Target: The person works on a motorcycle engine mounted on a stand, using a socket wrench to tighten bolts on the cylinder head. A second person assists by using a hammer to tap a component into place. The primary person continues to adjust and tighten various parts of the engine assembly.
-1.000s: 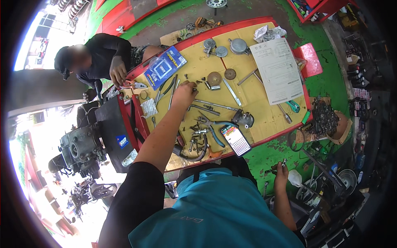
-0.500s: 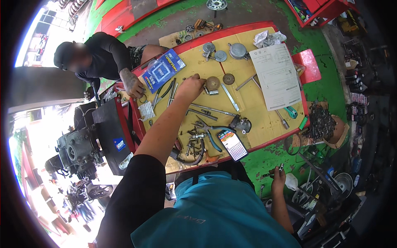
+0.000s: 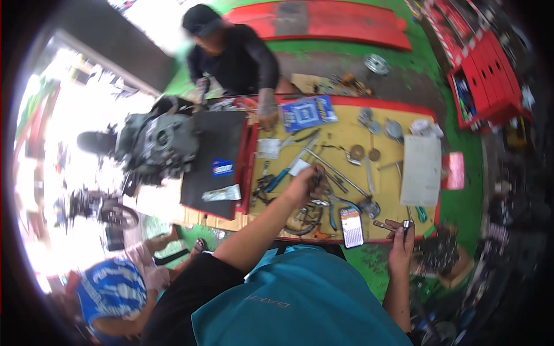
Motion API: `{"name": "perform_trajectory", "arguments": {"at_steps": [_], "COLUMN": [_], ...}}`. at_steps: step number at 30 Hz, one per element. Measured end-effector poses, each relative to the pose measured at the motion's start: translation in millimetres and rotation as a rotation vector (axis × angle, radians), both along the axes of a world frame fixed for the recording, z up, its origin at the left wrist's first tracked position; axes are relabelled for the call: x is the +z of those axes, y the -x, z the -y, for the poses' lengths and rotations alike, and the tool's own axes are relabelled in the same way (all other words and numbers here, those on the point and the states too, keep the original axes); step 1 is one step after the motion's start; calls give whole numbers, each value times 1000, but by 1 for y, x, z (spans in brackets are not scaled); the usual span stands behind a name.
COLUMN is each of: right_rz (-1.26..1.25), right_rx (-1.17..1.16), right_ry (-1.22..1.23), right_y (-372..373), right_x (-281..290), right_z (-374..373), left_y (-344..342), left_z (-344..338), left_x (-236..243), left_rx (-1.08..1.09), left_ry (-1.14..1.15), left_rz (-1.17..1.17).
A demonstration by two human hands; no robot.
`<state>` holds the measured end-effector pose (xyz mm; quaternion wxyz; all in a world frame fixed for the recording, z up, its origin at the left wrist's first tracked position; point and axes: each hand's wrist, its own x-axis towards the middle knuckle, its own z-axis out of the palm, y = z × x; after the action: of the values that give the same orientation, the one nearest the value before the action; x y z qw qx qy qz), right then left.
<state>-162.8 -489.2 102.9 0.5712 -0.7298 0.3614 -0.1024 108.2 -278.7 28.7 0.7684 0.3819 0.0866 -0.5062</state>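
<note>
My left hand (image 3: 310, 185) is over the middle of the yellow-topped table (image 3: 340, 141), fingers curled around something dark that I cannot make out. Beside it lie blue-handled pliers (image 3: 332, 214), a long metal bar (image 3: 337, 171) and a small white paper (image 3: 299, 168). At the front right edge, my right hand (image 3: 399, 237) is closed on what looks like a socket wrench (image 3: 382, 225), with a chrome end standing up by the fingers. Left of that hand lies a lit phone (image 3: 351, 228). Two brown toothed gears (image 3: 357, 152) rest farther back.
Across the table a person in dark clothes (image 3: 236, 60) has a hand on its left end, near a blue package (image 3: 309, 113). An engine (image 3: 164, 138) stands at the left. A large paper sheet (image 3: 420, 170) covers the right side. Another person in blue (image 3: 115, 291) is at lower left.
My left hand has come back from the gears toward the pliers. My right hand has risen to the table's front edge, still holding the tool. The whole view has turned and shifted.
</note>
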Motion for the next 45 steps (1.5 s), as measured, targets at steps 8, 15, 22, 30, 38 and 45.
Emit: {"name": "perform_trajectory", "arguments": {"at_steps": [8,15,22,30,38,45], "right_rz": [599,745,765,800,710,710], "right_rx": [286,475,536,597,662,844], "right_ry": [-655,-557,-523,-442,-537,-226], "right_y": [-130,-186,-188,-187,-210,-230], "right_x": [42,72,85,86,74,69], "right_z": [-109,-202,-235,-244,-231,-238], "left_y": [31,18,16,4,-17,-39], "left_z": [-145,-205,-217,-233,-244,-256], "left_x": [67,113,127,120,110,108], "left_rx": [184,567,744,591,490,405], "left_ry": [167,-58,-80,-9,-106,-142], "left_rz": [106,423,352,430,501,464]}}
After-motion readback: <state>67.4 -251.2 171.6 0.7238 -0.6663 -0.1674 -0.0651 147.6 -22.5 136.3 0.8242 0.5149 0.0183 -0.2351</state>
